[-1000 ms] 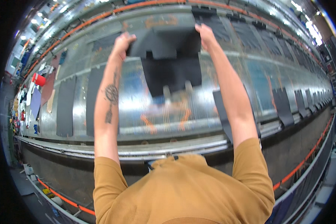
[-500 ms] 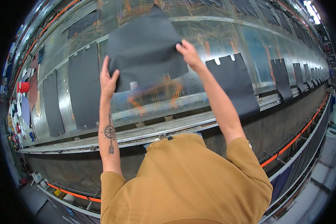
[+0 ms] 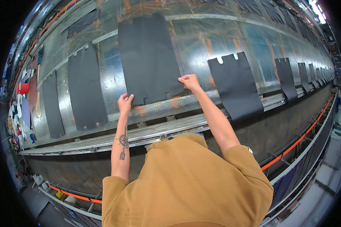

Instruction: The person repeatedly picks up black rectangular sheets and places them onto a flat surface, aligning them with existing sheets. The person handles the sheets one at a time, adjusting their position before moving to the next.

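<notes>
A dark grey sheet (image 3: 146,56) with small notches lies lengthwise on the long metal table (image 3: 111,87). My left hand (image 3: 125,101) is closed on its near left corner, thumb and finger at the edge. My right hand (image 3: 188,81) pinches the same sheet at its near right corner. To the left lie two similar dark pieces (image 3: 86,90), (image 3: 53,106). Just right of my hands, another piece (image 3: 235,85) with white cutouts at its top hangs over the near rail.
More dark pieces (image 3: 286,79) line the table to the right and along its far side (image 3: 83,22). A red bucket (image 3: 23,88) and assorted scraps are at the left end. A metal rail (image 3: 159,130) runs before me, with an orange-edged railing (image 3: 291,145) below.
The sheet has come down from the raised, folded position and now lies flat and extended. My hands have moved to its near corners, lower and toward me, the left one shifted right.
</notes>
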Demonstrator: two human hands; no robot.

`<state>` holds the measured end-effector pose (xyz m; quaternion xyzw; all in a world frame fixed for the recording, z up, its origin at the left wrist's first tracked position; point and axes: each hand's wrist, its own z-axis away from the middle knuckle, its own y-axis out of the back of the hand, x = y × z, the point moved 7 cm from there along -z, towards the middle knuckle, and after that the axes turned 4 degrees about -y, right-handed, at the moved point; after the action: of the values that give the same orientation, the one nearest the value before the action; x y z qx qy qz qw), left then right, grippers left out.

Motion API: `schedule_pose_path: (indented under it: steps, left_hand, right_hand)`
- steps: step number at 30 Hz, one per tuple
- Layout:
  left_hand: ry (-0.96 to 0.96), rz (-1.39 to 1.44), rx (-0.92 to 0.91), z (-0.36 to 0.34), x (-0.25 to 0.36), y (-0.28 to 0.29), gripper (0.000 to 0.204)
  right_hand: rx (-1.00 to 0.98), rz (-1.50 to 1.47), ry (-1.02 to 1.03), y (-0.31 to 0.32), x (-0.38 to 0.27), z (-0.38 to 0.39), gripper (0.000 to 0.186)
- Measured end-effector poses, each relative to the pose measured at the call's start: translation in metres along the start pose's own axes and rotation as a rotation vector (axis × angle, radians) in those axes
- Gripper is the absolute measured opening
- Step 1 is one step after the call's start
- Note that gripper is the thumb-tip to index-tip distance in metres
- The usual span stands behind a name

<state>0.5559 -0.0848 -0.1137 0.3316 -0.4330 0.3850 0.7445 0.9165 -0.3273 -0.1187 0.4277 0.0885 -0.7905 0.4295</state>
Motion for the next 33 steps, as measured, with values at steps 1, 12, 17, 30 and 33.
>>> schedule_pose_path:
  steps: [1,12,17,30,33]
  left_hand:
    - [0.041,-0.012,-0.010,0.006,-0.006,0.002,0.046]
    - [0.038,0.018,-0.032,0.019,-0.005,-0.009,0.033]
    - [0.057,0.164,-0.011,0.028,-0.005,-0.013,0.027]
    - [0.043,-0.097,-0.015,0.032,-0.007,0.008,0.025]
    - [0.035,-0.125,-0.040,0.034,-0.006,0.009,0.026]
  right_hand:
    - [0.032,0.030,0.023,0.003,-0.002,0.001,0.024]
    - [0.194,0.096,0.101,0.015,0.017,0.019,0.034]
    - [0.093,0.103,0.045,0.014,0.009,0.034,0.033]
    - [0.029,0.176,0.108,0.020,0.024,0.057,0.025]
    - [0.016,0.200,0.130,0.020,0.026,0.054,0.023]
